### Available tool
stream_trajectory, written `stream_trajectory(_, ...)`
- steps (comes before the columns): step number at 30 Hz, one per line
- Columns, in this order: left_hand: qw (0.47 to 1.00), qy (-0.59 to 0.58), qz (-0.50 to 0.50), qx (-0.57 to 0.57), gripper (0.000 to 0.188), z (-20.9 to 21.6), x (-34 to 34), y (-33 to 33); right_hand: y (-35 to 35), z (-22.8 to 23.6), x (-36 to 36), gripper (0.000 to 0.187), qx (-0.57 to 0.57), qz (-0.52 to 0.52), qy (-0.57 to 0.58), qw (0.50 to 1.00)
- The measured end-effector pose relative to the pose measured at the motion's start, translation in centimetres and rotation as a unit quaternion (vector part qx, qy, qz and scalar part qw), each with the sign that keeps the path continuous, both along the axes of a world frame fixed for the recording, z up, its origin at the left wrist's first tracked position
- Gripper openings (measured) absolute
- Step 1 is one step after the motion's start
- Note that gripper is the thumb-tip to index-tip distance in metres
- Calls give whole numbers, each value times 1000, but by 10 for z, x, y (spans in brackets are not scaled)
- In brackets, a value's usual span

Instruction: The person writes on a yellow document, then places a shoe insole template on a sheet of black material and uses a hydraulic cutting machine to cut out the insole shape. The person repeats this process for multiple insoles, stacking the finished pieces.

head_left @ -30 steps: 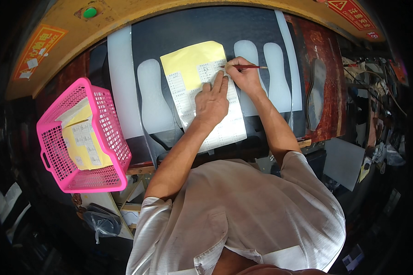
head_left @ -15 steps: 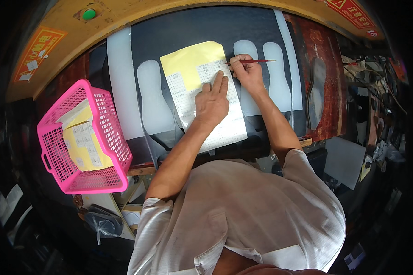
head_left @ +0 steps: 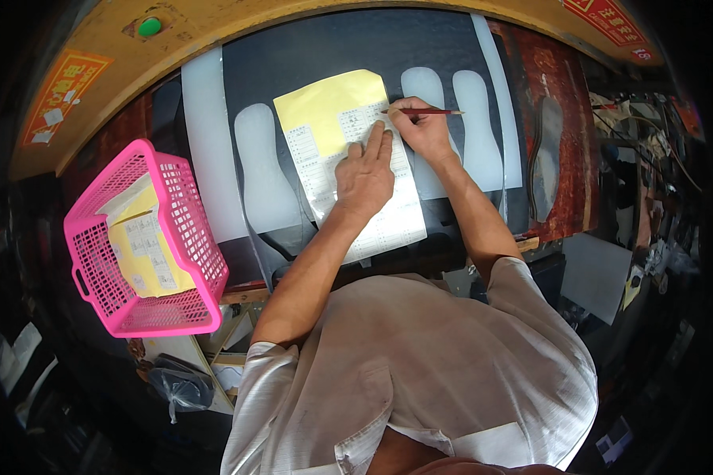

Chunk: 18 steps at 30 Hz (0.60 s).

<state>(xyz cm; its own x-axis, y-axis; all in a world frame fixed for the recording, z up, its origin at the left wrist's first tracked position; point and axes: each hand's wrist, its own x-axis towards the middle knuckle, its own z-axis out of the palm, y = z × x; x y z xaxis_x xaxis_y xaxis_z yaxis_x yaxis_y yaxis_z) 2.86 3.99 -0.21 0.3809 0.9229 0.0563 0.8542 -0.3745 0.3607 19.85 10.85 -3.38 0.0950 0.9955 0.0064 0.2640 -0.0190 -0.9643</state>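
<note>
A yellow and white printed form lies on the dark work surface. My left hand rests flat on the form's middle, fingers stretched out and pressing it down. My right hand sits at the form's right edge and grips a thin red pencil, whose tip touches the paper near the top right of the printed table.
Pale sole-shaped cut-outs lie left and right of the form. A pink plastic basket holding yellow forms stands at the left. A yellow machine frame with a green button arcs across the top. Cluttered benches fill the right side.
My right hand with the pencil has shifted slightly left onto the form's edge. The left hand stays flat on the paper.
</note>
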Motion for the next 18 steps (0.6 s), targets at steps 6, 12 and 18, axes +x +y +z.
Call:
stream_trajectory(6,1000,-2,-2,-4,58,1,0,0,0,0,1,20,2,6,-13,1000)
stream_trajectory(12,1000,-5,-5,-6,58,0,-1,0,0,2,0,21,-3,10,-13,1000)
stream_trajectory(18,1000,-1,-2,-6,59,1,0,0,0,1,1,21,3,11,-8,1000)
